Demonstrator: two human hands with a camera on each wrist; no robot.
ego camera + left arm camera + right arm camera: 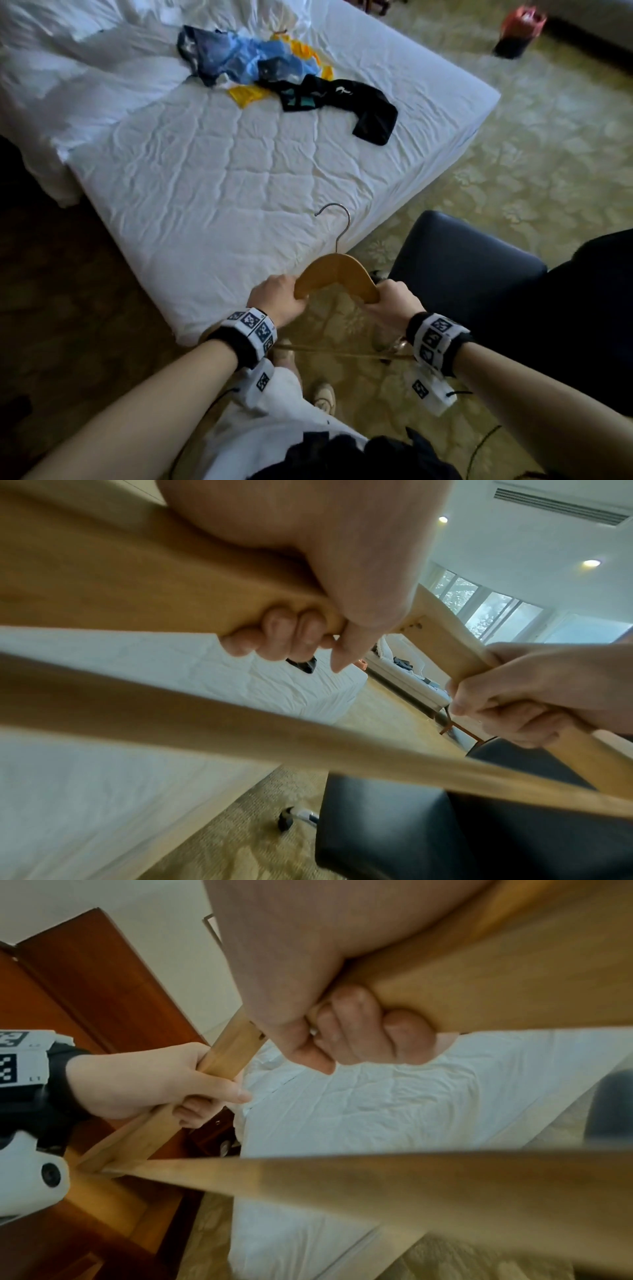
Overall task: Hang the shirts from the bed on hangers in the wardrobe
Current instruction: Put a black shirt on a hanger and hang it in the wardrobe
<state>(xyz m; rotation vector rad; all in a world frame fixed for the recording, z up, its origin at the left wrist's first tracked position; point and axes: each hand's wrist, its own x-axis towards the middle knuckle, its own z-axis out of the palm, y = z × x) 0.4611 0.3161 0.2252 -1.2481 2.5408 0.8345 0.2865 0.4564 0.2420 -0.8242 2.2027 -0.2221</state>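
Note:
I hold a wooden hanger [337,272] with a metal hook [337,219] over the near corner of the bed [212,164]. My left hand [279,298] grips its left shoulder and my right hand [394,298] grips its right shoulder. The wrist views show the fingers of the left hand [284,634] and of the right hand [356,1031] curled round the wood, with the hanger's bar [240,723] running below. A black shirt [342,102] lies on the far part of the bed beside a heap of blue and yellow shirts [246,61]. The wardrobe is out of view.
A dark blue padded chair [462,274] stands right of my hands, close to the bed's corner. Patterned carpet [531,154] spreads to the right, with a red and black object [519,31] on it far off. Crumpled white bedding [51,68] lies at left. Dark wooden furniture [85,988] stands behind my left wrist.

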